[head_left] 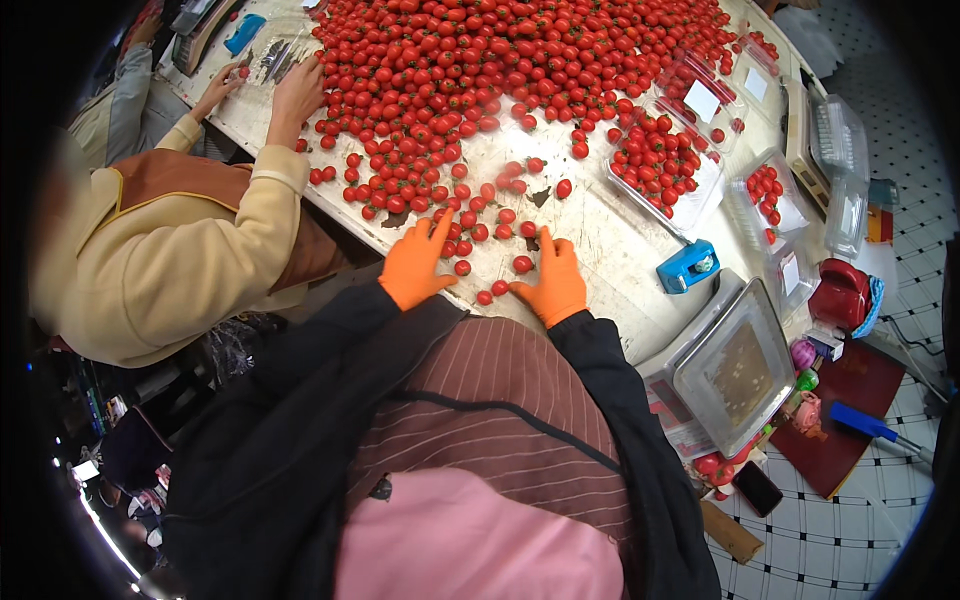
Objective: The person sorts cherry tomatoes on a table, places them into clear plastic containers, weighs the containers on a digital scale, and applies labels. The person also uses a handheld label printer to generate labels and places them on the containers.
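At the near edge of the white worktop [615,290], we have loose cherry tomatoes [479,232] scattered between our two orange-gloved hands, with the main heap [480,60] spread beyond them and a filled clear tray [700,208] off to the right. Our left hand [418,265] is spread, thumb out to the side, and our right hand [555,282] is loosely open, its thumb beside the lowest tomatoes; whether it touches one we cannot tell, but neither hand is closed around anything we can see. We take the step in hand to be gathering or sorting this loose fruit. To do it well, we should work with low, cupped palms, roll the tomatoes lightly instead of pinching, look each over for splits or soft spots, and guard the near edge so none roll off. Dark patches [541,197] show among the fruit; we cannot tell whether they are scraps or worn surface, so they deserve a check. As for writing, white square labels [702,101] show among the packaging at right, too small for us to read, and we make out no brand on the blue tape dispenser [688,266].
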Demonstrator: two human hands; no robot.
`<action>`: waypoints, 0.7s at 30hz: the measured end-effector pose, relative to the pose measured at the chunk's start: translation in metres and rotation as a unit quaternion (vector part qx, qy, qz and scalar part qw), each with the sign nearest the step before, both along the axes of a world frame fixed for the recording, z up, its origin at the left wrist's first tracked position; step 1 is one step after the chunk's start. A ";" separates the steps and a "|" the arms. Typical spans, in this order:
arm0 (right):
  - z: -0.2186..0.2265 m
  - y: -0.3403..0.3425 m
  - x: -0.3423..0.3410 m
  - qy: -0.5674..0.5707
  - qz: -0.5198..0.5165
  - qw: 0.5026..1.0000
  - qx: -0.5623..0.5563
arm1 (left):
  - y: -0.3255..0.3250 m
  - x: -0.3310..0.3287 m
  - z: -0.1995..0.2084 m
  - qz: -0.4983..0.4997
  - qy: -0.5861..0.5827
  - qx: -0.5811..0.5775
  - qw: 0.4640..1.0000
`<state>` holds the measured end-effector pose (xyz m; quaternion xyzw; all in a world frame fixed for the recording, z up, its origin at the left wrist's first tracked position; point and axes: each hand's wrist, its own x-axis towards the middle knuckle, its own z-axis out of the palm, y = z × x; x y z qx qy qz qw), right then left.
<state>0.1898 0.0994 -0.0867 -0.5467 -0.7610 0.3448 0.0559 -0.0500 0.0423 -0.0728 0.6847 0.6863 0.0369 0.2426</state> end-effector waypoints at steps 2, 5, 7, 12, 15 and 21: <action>0.000 -0.007 -0.010 0.008 0.023 0.999 -0.035 | 0.003 0.014 -0.011 -0.003 -0.029 0.020 0.999; -0.004 -0.007 -0.026 0.032 0.034 0.997 -0.066 | 0.009 0.027 -0.016 0.030 -0.102 -0.008 0.994; -0.009 -0.005 -0.038 0.086 0.026 0.994 -0.058 | 0.014 0.031 -0.017 0.042 -0.163 0.013 0.986; -0.030 0.008 -0.046 0.281 -0.029 0.955 -0.089 | 0.036 0.031 -0.026 0.066 -0.369 0.025 0.927; -0.031 0.012 -0.043 0.385 -0.084 0.897 -0.200 | 0.045 0.028 -0.020 0.110 -0.489 -0.062 0.863; 0.031 0.039 -0.005 0.435 -0.156 0.874 -0.153 | 0.097 0.060 0.036 0.061 -0.574 -0.121 0.807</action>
